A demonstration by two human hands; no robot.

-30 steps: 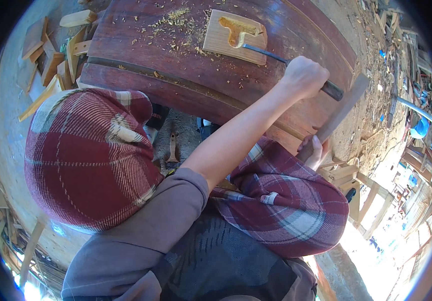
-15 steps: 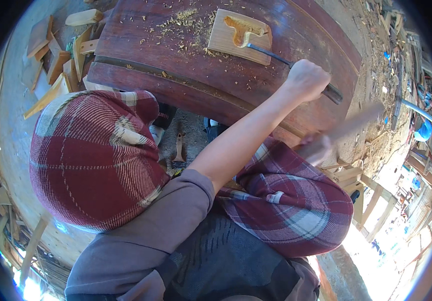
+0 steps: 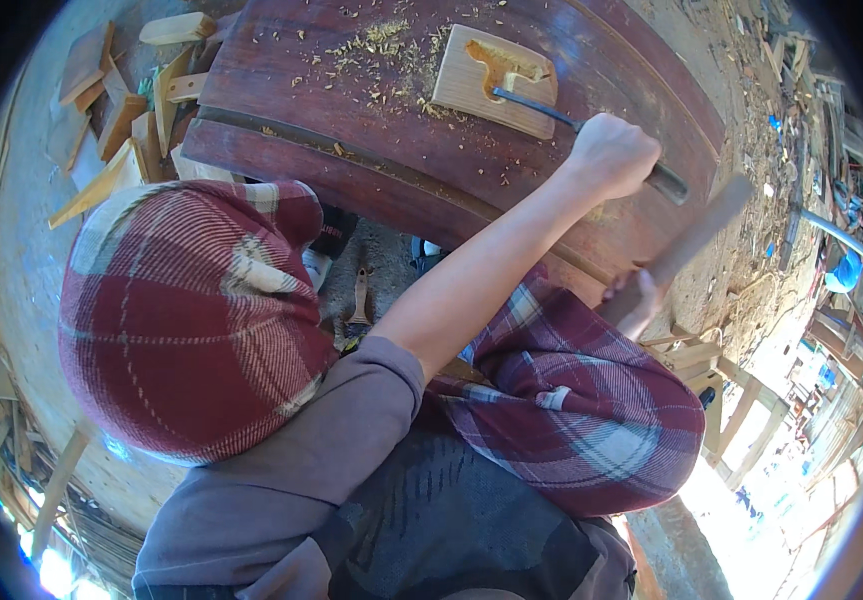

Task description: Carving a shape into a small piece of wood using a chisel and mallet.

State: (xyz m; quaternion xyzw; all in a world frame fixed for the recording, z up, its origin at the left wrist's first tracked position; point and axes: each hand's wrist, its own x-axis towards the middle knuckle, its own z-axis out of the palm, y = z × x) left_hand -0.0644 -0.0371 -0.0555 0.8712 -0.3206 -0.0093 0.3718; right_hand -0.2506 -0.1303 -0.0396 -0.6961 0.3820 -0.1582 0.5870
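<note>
A pale wooden block point(image 3: 456, 85) with a carved, irregular recess lies on a dark reddish-brown wooden bench top point(image 3: 351, 140). My left hand point(image 3: 613, 158) is wrapped round the handle of a chisel point(image 3: 536, 105). Its narrow metal blade slants down into the recess, and the dark handle end sticks out past my fist. Lower and to the right, my right hand point(image 3: 636, 303) grips a flat-looking wooden stick point(image 3: 701, 232). The stick's far end points up and right, beside the chisel's handle and apart from it. Part of my right forearm is hidden behind my knee.
Wood shavings point(image 3: 381, 45) are scattered over the bench. Wood offcuts point(image 3: 126, 125) are piled at the left. A brush point(image 3: 360, 297) lies on the ground between my plaid-covered knees point(image 3: 191, 330). Timber frames point(image 3: 751, 400) stand at the right.
The wooden stick, blurred before, has swung up and to the left, closer to the chisel's handle end. My left hand keeps its grip, with the blade still in the recess.
</note>
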